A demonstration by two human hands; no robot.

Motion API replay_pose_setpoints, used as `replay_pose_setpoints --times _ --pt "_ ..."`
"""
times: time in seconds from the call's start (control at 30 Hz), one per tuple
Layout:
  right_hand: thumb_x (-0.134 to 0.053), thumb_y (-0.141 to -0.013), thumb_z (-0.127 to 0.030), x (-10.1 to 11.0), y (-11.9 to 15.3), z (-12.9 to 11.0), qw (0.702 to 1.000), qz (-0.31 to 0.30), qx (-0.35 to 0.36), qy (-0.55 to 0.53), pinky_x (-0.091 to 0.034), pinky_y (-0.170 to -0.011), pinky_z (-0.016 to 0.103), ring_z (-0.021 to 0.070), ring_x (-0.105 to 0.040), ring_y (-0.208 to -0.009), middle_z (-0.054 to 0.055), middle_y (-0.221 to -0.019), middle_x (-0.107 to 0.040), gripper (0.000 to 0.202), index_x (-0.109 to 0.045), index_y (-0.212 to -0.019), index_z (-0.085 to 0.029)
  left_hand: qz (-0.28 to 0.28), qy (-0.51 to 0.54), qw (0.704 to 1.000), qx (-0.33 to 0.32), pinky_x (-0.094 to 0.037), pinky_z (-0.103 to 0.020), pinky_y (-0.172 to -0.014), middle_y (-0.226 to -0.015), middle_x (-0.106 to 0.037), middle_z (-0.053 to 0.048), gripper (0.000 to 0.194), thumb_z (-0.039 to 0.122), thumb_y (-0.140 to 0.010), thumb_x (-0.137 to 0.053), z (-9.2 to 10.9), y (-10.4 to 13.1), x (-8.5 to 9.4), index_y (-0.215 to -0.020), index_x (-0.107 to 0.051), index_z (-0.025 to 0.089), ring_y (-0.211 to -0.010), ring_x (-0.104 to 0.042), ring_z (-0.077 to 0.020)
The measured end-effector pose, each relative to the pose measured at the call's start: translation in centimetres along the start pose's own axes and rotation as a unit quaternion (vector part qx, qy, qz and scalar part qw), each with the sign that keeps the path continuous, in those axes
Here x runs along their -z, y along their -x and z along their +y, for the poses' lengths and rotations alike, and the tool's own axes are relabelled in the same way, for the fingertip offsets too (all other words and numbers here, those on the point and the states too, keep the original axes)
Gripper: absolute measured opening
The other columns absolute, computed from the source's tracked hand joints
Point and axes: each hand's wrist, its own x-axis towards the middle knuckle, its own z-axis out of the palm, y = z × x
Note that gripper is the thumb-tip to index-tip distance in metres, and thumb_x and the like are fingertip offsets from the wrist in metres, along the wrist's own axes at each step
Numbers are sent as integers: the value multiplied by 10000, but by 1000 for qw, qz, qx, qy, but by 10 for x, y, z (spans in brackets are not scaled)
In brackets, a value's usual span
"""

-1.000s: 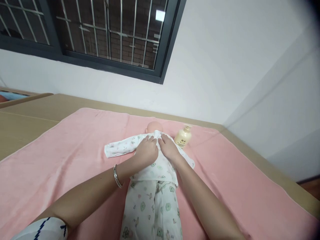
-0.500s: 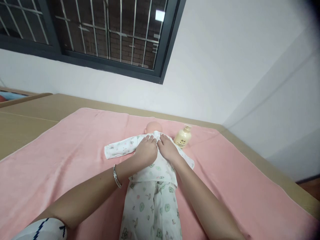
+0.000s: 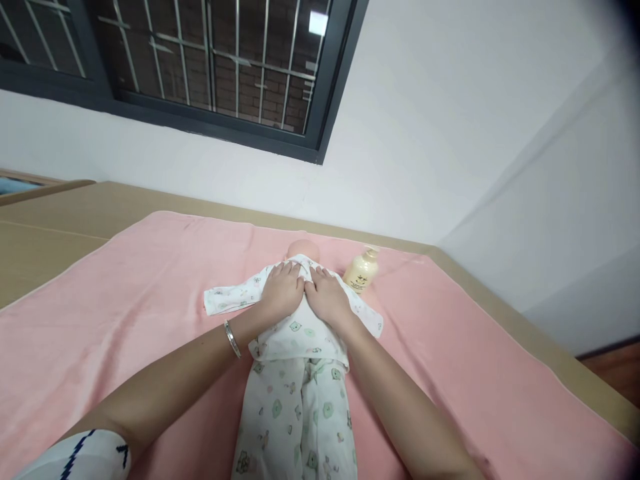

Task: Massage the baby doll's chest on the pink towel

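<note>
Left hand (image 3: 281, 291) and right hand (image 3: 327, 297) lie side by side, palms down, on the upper body of a baby doll (image 3: 301, 340); their thumbs meet or nearly meet. On each, the fingers are extended and slightly spread, resting on the fabric, with no grip to be seen. A silver bangle (image 3: 232, 339) circles the left wrist.

The doll is on a pink blanket (image 3: 165, 280), a little below the middle of the view, dressed in a white printed long-sleeved top (image 3: 295, 327) and matching trousers (image 3: 293, 420). A pump bottle (image 3: 360, 272) stands at two o'clock from the right hand, near the doll's shoulder.

This looks like gentle two-handed stroking or smoothing over the torso. Doing it well would seem to call for flat, relaxed palms, light and even pressure on both sides, and fingers kept clear of the neck.

The doll's long axis runs nearly straight from twelve to six: its bare head (image 3: 303, 251) points to twelve, and the trouser legs run towards the wearer at six. One sleeve reaches out between eight and nine, the other towards four. Whether it lies face up or face down cannot be told.
</note>
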Motion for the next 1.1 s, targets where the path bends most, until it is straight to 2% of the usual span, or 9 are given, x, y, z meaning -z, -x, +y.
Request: replay_pose_setpoints --times 0.3,0.47,0.6,0.77,0.93,1.1 --pt "-341 -992 -298 0 4 -2 1000 18 -5 8 -250 -1177 454 306 -363 -1428 174 -1486 -470 522 -480 -1440 -69 9 8 1000 6 -342 -463 -1120 -1325 -609 -184 405 244 -967 -348 1 0 3 -1276 -569 104 -1283 -518 -304" --pt "-337 -1002 -354 -1 -8 11 1000 -10 -24 -10 -231 -1183 430 284 -330 -1449 162 -1524 -422 560 -421 -1485 -84 5 -18 999 40 -318 -502 -1139 -1441 -521 -212 476 271 -986 -334 16 13 6 -1381 -503 65 -1387 -420 -342" --pt "-314 -1018 -365 1 -11 16 999 -23 -21 12 -201 -1190 429 276 -311 -1458 127 -1566 -364 552 -380 -1520 -143 -29 -27 998 52 -272 -516 -1172 -1510 -454 -194 514 287 -985 -326 26 19 12 -1438 -463 86 -1445 -340 -354" --pt "-219 -1044 -379 8 3 2 999 -33 -8 38 -228 -1167 475 301 -326 -1445 110 -1555 -389 544 -384 -1523 -181 -82 11 992 99 -244 -524 -1182 -1582 -358 -154 555 380 -975 -344 11 5 17 -1493 -410 192 -1475 -285 -370" --pt "-132 -1049 -487 9 14 -9 999 -36 -18 34 -194 -1169 537 335 -292 -1457 99 -1545 -410 592 -390 -1524 -245 -95 13 989 109 -259 -489 -1178 -1537 -428 -138 554 385 -976 -331 1 -2 17 -1500 -400 220 -1441 -352 -335" --pt "-91 -1032 -567 2 1 4 997 -46 -48 25 -165 -1158 592 368 -193 -1490 116 -1587 -326 636 -330 -1548 -282 -64 -32 993 90 -268 -533 -1148 -1472 -479 -194 521 351 -984 -328 20 12 19 -1460 -455 183 -1387 -406 -368"
